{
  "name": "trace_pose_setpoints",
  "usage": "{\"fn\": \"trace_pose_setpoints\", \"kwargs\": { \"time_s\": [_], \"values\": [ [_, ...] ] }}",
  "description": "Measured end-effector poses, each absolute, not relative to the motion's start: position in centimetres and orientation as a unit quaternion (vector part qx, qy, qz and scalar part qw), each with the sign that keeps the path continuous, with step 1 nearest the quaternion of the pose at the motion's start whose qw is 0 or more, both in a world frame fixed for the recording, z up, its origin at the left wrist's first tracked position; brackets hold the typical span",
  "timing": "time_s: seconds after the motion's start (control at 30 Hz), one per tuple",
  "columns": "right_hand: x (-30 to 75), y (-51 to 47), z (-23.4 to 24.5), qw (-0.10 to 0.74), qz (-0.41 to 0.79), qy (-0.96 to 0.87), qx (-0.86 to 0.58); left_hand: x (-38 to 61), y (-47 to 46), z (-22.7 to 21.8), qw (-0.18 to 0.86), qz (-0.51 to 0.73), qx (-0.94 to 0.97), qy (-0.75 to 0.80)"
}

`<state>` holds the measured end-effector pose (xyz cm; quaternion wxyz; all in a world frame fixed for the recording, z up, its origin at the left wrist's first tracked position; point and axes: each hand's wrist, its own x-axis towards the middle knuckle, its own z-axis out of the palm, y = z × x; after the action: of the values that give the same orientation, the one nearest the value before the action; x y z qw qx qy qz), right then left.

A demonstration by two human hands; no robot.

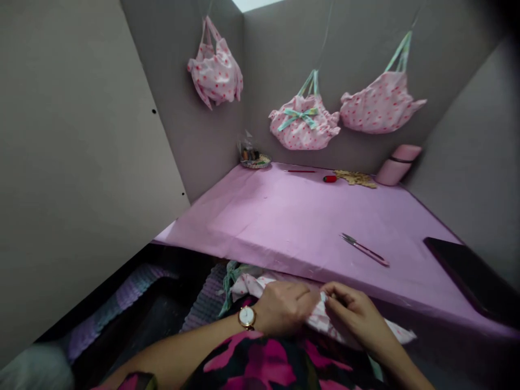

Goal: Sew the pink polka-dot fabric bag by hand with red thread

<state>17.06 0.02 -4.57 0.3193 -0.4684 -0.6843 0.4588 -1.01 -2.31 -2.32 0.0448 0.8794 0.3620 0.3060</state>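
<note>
On my lap, below the table's front edge, lies a piece of white cloth with pink dots. My left hand, with a watch at its wrist, is closed on the cloth and slightly blurred. Just to its right, my right hand pinches the cloth's upper edge between thumb and fingers. Whether a needle or thread sits in the fingertips is too small to tell. Green ribbon ties hang off the cloth at its left end.
Thread snips and a dark phone or tablet lie on the pink-covered table. Farther back are a small basket, a red pencil, a red spool, wooden pieces and a pink bottle. Dotted cloth items hang above.
</note>
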Motion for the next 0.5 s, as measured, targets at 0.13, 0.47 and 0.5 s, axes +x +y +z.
{"fn": "trace_pose_setpoints", "kwargs": {
  "time_s": [0.13, 0.47, 0.5],
  "values": [
    [17.1, -0.4, -4.4, 0.306, 0.435, -0.694, -0.485, -0.8, -2.2, -2.6, -0.038, 0.257, 0.901, 0.347],
    [16.0, -0.3, -5.8, 0.373, 0.499, -0.622, -0.474, -1.2, -1.9, -3.6, 0.247, 0.359, 0.775, 0.459],
    [16.1, -0.4, -5.5, 0.382, 0.493, -0.616, -0.481, -1.1, -1.7, -3.9, 0.274, 0.375, 0.749, 0.473]
  ]
}}
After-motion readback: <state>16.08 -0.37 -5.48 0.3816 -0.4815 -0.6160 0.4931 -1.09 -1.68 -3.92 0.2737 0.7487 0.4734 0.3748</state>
